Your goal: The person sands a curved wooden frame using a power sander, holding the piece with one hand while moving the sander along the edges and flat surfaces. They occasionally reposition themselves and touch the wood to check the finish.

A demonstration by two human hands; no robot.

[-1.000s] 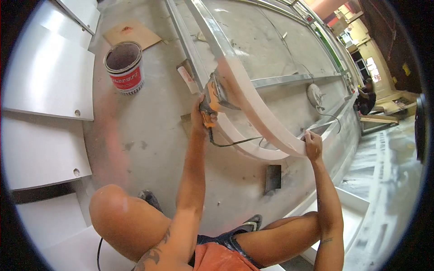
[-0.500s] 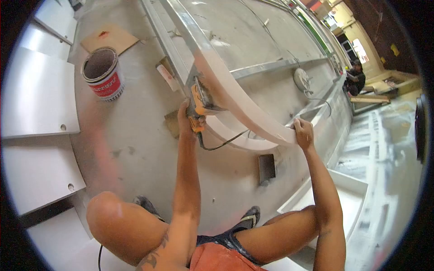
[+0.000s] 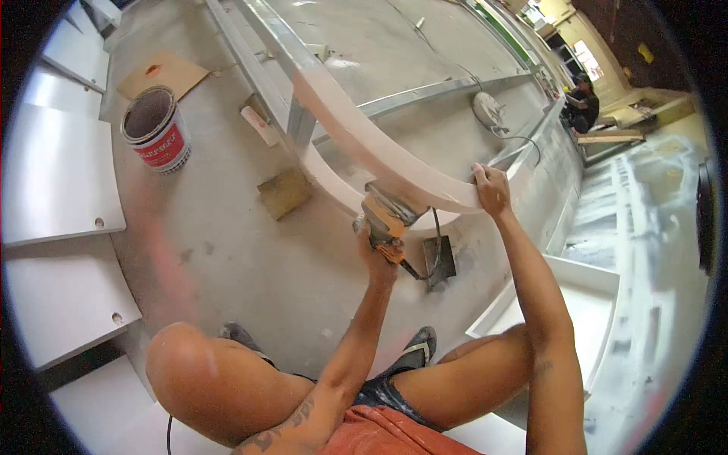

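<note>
My left hand [image 3: 373,246] is wrapped around an orange and black power sander [image 3: 384,221], whose pad lies against the lower edge of a curved, pinkish-white frame piece [image 3: 371,148]. A dark cord loops from the sander's rear end. At the right end of that curve, my right hand [image 3: 493,189] grips the edge with bent fingers. The curved piece joins a straight metal frame bar [image 3: 279,34] at its upper left. Below it runs a second, lower curved band [image 3: 330,176], partly hidden by the sander.
A paint bucket [image 3: 157,130] with a red label stands at left near a cardboard sheet [image 3: 161,74]. On the floor lie a brown block [image 3: 284,193] and a dark block [image 3: 440,262]. White panels [image 3: 61,167] line the left side. A person [image 3: 582,105] crouches at far right.
My left hand and the sander have moved down and right along the curve, away from the metal bar. My right hand keeps its hold. The view has shifted slightly.
</note>
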